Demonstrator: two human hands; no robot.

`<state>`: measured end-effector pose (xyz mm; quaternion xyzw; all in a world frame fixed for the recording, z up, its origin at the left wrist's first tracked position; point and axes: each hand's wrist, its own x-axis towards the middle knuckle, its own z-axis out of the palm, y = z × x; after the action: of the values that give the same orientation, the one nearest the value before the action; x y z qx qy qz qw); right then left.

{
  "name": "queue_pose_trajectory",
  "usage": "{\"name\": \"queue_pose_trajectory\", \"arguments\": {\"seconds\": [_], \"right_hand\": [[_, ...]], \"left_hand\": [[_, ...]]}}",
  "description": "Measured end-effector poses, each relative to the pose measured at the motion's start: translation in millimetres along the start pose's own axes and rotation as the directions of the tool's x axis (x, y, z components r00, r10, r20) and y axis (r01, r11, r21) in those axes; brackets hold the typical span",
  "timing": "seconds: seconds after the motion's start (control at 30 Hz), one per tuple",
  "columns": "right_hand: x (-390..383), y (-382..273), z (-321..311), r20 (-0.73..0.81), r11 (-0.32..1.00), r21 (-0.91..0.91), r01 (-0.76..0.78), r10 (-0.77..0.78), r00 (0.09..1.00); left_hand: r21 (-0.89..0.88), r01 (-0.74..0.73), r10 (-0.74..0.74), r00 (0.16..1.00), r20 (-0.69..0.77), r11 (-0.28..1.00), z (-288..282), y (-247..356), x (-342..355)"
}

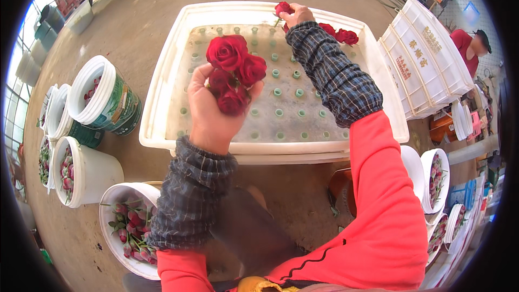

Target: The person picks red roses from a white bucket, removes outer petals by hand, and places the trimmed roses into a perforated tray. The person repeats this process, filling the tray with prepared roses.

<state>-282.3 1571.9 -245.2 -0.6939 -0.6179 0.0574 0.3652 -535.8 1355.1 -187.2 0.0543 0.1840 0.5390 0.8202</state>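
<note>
A few loose red roses [346,37] are already resting along the far right of the white rectangular plastic tub [158,103], while many pale green round tubes [299,92] are standing unfilled. My left hand [216,113], palm up, is gripping a cluster of deep-red roses [227,52] above; my right hand [298,16], arm outstretched, is pinching a single red rose [283,8] near the far rim.

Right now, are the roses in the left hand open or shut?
Open: the red roses in the left hand show spread, layered petals, unlike the narrow, closed buds in the white bucket at lower left.
</note>
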Motion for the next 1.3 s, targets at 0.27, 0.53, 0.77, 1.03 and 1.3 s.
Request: {"name": "queue_pose_trajectory", "arguments": {"seconds": [0.27,0.53,0.77,1.03,1.3], "right_hand": [[-2,10,22,0.064,0.987,-0.16,0.019,-0.009,0.998],[-78,-65,-26,0.413,0.69,0.715,0.111,-0.545,0.73],[-84,-80,-45,0.327,0.592,0.803,0.065,-0.529,0.783],[13,-11,24,-0.153,0.877,0.277,0.393,-0.363,0.919],[11,-5,59,-0.112,0.902,0.265,0.342,-0.323,0.94]], "left_hand": [[0.123,0.022,-0.007,0.992,-0.127,0.992,-22,-12,20],[0.258,0.02,0.019,0.989,-0.148,0.966,-29,-21,28],[0.241,-0.034,0.097,0.963,-0.252,0.97,-27,-25,27],[0.206,0.003,0.033,0.985,-0.171,0.979,-33,-19,28],[0.222,0.01,0.025,0.988,-0.154,0.975,-30,-19,25]]}}
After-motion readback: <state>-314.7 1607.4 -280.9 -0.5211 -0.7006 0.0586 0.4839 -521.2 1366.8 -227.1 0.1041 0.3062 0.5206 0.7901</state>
